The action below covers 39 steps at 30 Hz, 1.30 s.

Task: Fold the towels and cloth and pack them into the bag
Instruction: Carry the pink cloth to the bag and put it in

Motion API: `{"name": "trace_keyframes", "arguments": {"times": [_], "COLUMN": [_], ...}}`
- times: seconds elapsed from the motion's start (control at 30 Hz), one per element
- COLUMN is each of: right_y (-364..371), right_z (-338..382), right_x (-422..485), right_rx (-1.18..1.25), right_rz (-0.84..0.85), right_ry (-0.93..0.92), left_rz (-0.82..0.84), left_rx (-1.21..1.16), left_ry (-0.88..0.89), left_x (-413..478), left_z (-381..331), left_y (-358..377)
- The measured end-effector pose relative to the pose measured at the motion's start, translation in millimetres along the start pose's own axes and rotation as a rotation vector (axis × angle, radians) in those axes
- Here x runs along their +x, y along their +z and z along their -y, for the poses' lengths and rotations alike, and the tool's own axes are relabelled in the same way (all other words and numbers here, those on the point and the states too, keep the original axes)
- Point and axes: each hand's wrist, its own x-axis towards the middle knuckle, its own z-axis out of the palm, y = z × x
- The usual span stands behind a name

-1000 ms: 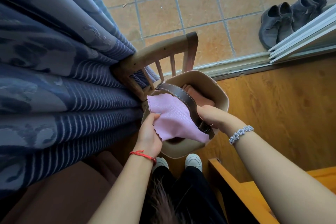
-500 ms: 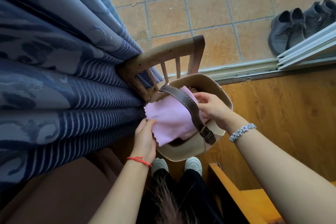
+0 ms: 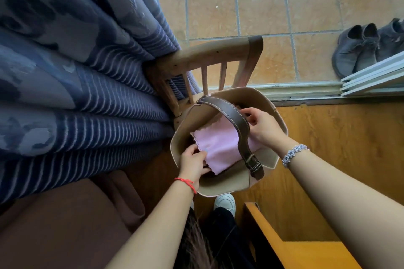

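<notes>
The left hand's fingers (image 3: 200,155) pinch the near scalloped corner of the pink cloth (image 3: 220,146), low inside the mouth of the tan bag (image 3: 223,183). The right hand's fingers (image 3: 249,114) curl down onto the cloth's far side, just beyond the dark brown strap (image 3: 238,124); whether they grip it or only press it I cannot tell. The left hand (image 3: 192,164) wears a red thread at the wrist, the right hand (image 3: 264,129) a beaded bracelet.

The cloth lies folded inside the bag, under the strap, which arches across the opening and leaves each hand only its own half to work in. The bag's rim stands open all round. It sits on a wooden chair (image 3: 209,54) pressed against the striped blue curtain (image 3: 87,94) on the left, so there is little room there; to the right the wooden floor (image 3: 338,137) is open, and a yellow wooden edge (image 3: 273,231) juts in near the right forearm. Grey shoes (image 3: 360,46) stand well apart on the tiles.

A second ago the cloth was spread over the bag's near rim; half a second ago it was partly in. Now it is wholly within, and both hands have sunk with it.
</notes>
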Motion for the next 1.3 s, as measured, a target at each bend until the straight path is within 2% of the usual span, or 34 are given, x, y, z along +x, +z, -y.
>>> {"name": "trace_keyframes", "arguments": {"times": [0.2,0.4,0.47,0.63,0.73,0.93,1.07,1.17,1.3], "right_y": [10,13,12,13,15,23,27,30,31], "right_z": [-12,-14,-14,-13,-12,-17,-12,-13,-17], "right_x": [7,11,13,18,21,30,36,39,35], "right_rx": [-0.094,-0.132,-0.105,0.018,0.104,0.01,-0.035,-0.106,-0.159], "right_rz": [-0.03,-0.044,-0.045,0.079,0.021,-0.086,0.018,0.023,0.043], "right_ry": [0.046,0.054,0.048,0.061,0.061,0.026,0.039,0.087,0.126], "left_rz": [0.022,0.025,0.026,0.003,-0.012,-0.092,-0.12,-0.143,-0.196], "left_rx": [0.044,0.059,0.028,-0.05,-0.077,-0.109,-0.129,-0.119,0.021], "left_ry": [-0.023,0.036,0.062,0.052,0.067,0.13,0.107,0.116,0.235], "left_x": [31,51,53,61,66,68,76,79,69], "left_z": [22,35,37,35,34,38,43,42,41], "left_y": [5,4,5,8,9,8,6,7,9]}}
